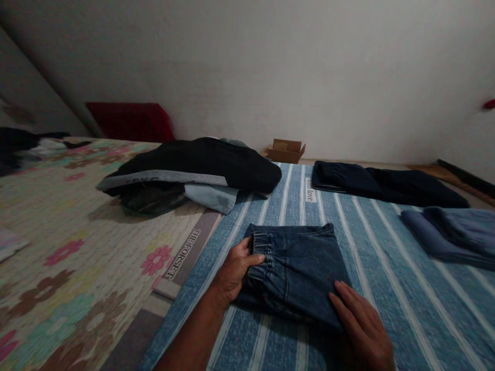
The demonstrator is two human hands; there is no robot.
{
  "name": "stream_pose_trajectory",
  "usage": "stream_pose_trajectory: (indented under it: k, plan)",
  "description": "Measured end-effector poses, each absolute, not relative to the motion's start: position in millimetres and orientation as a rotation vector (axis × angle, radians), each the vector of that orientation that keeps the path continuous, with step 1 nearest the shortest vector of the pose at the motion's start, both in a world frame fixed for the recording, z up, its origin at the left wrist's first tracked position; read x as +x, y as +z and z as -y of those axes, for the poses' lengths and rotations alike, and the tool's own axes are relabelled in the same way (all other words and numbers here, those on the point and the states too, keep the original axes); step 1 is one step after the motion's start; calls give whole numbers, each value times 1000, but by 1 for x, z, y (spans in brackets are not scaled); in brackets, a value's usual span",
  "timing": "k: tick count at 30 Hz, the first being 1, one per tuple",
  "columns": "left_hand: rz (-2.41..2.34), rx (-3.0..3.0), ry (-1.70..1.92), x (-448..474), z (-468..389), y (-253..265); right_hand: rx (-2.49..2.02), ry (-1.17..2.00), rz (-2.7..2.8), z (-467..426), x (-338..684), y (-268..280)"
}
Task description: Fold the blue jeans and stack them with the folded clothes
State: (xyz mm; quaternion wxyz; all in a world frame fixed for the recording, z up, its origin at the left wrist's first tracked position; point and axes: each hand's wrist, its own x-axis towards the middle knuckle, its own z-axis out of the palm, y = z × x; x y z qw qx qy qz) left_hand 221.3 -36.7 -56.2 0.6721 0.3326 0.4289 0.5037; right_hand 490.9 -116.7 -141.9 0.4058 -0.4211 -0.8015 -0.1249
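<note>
A pair of dark blue jeans (305, 263), folded into a compact bundle, lies before me on a blue and white striped sheet (266, 330). My left hand (237, 270) grips the gathered elastic waistband, thumb on top and fingers tucked inside or behind it. At the lower right edge of the bundle, my right hand (361, 324) rests with its fingers extended against the denim. Its thumb is hidden.
Black and grey clothes (201, 165) are heaped at the back left. Folded dark trousers (386, 183) and folded blue jeans (456, 234) lie to the right. A cardboard box (286, 151) and a red panel (131, 121) stand by the wall. Floral bedding (93, 232) covers the left side.
</note>
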Motion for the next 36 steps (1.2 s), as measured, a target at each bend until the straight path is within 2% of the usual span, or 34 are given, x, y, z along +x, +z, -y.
stream_pose_trajectory:
  k: [20, 32, 36]
  plan:
    - [-929, 739, 1091, 217, 35, -61, -1117, -250, 2008, 117, 488, -143]
    - [-934, 721, 1095, 218, 37, -58, -1061, -481, 1975, 119, 482, -117]
    - [-938, 723, 1090, 218, 37, -58, -975, -551, 1875, 133, 457, -128]
